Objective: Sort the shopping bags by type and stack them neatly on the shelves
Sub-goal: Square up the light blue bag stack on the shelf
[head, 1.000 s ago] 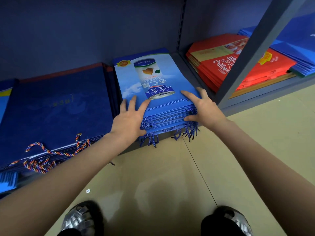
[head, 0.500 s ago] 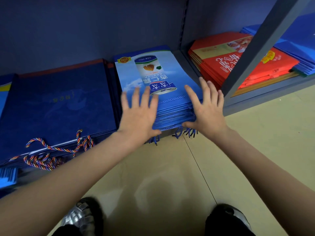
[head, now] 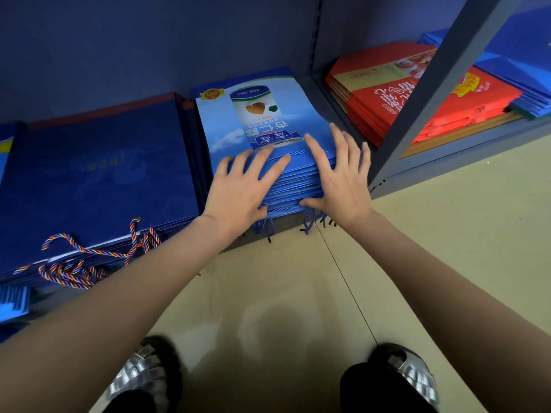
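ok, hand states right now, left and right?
Left hand: open, fingers spread on the light blue bag stack.
Right hand: open, flat on the same stack.

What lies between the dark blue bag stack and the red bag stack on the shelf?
In the head view, the light blue bag stack printed with a can lies there, both hands pressing its front, and the grey shelf upright crosses before the red bag stack.

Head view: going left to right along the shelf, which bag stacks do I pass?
Dark blue bags → light blue bags with a can picture, both hands on them → shelf post → red bags → more blue bags.
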The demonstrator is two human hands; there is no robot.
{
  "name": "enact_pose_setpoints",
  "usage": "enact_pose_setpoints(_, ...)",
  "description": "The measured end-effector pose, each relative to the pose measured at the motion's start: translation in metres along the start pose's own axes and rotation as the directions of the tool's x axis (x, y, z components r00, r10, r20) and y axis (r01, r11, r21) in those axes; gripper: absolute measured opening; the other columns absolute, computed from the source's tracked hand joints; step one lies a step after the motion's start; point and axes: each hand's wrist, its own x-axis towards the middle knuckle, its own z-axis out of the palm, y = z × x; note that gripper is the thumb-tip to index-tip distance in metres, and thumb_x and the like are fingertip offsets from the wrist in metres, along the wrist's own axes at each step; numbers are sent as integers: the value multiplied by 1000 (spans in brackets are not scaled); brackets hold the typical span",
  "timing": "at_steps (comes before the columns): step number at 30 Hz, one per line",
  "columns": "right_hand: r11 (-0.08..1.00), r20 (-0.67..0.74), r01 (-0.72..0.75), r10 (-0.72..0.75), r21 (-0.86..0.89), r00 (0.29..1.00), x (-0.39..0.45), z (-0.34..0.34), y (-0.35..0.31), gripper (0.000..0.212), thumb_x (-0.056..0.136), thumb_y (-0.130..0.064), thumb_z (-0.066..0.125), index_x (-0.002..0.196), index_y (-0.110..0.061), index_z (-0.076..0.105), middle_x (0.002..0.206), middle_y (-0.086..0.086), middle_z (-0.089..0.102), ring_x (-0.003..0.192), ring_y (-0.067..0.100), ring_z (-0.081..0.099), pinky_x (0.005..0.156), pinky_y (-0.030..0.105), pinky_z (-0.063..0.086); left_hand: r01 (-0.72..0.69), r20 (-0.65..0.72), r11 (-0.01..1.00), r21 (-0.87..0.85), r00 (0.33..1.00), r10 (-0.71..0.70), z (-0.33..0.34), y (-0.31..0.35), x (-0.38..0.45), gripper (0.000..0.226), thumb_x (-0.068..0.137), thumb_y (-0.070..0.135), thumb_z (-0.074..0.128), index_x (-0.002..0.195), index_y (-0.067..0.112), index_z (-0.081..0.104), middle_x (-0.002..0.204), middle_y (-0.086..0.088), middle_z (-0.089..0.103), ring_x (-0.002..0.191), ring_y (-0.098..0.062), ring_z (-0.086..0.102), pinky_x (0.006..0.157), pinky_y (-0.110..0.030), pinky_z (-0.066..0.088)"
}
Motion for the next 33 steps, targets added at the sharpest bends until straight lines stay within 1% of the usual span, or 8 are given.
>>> enact_pose_setpoints(5, 1000, 27, -29, 29, -13, 999, -3, 6, -3, 133, 37, -52, 89, 144, -28, 14, 151, 21, 24, 135, 40, 28, 106, 62, 21, 12, 35, 1000, -14, 999, -11, -4, -2, 3, 97, 60, 42, 82, 143, 27, 34, 143, -7, 41, 118, -31, 49, 93, -44, 43)
enact_pose_setpoints(12, 994, -136, -64, 52, -86, 989, -3, 14, -9, 127, 30, -53, 89, 139, -23, 31, 143, 20, 36, 127, 38, 38, 99, 59, 35, -20, -69, 1000, 2, 997, 20, -5, -8, 6, 96, 52, 39, 85, 137, 22, 45, 134, -10, 52, 108, -34, 56, 87, -46, 47)
enact_pose_setpoints(16, 997, -204, -23, 7, -79, 979, -11, 21, -11, 114, 39, -45, 89, 136, -19, 34, 139, 16, 29, 124, 36, 28, 94, 61, 37, -35, -114, 999, 0, 993, 34, -2, -8, 4, 95, 48, 37, 86, 133, 21, 47, 129, -11, 55, 105, -35, 58, 84, -46, 49)
enact_pose_setpoints(18, 998, -253, 12, -28, -64, 967, -12, 20, -10, 98, 50, -36, 83, 134, -19, 34, 138, 15, 29, 123, 36, 29, 93, 61, 37, -39, -141, 999, 6, 989, 39, 0, -10, 3, 96, 50, 38, 85, 133, 22, 41, 128, -11, 55, 105, -35, 57, 84, -46, 49)
enact_pose_setpoints(20, 999, -274, -2, -10, -44, 962, -9, 20, -12, 89, 53, -32, 78, 131, -19, 36, 137, 14, 28, 122, 36, 30, 92, 60, 38, -19, -147, 1000, 5, 989, 19, 2, -9, 1, 97, 50, 40, 84, 134, 22, 37, 128, -11, 55, 106, -34, 57, 85, -44, 48)
enact_pose_setpoints(26, 997, -173, -49, 38, -58, 984, -14, 28, -17, 100, 41, -38, 87, 127, -19, 40, 128, 15, 45, 118, 35, 32, 87, 60, 42, 68, -41, 998, 14, 997, -68, 14, 11, -12, 106, 52, 48, 84, 137, 27, 25, 135, -8, 49, 114, -30, 52, 92, -44, 45)
enact_pose_setpoints(30, 999, -101, 46, -45, 6, 994, -12, 16, 1, 100, 43, -42, 88, 129, -21, 41, 126, 15, 51, 116, 31, 33, 88, 58, 41, 76, -56, 997, 11, 996, -75, 13, 11, -13, 109, 51, 51, 83, 138, 27, 21, 138, -8, 46, 116, -30, 52, 94, -44, 43)
enact_pose_setpoints(33, 991, -3, 110, -110, 74, 994, -5, 4, 18, 97, 52, -44, 86, 134, -21, 40, 133, 14, 46, 119, 30, 32, 97, 57, 33, 106, -62, 994, 22, 993, -104, 13, 5, -20, 113, 49, 52, 84, 139, 27, 20, 137, -9, 47, 114, -32, 53, 93, -44, 44)
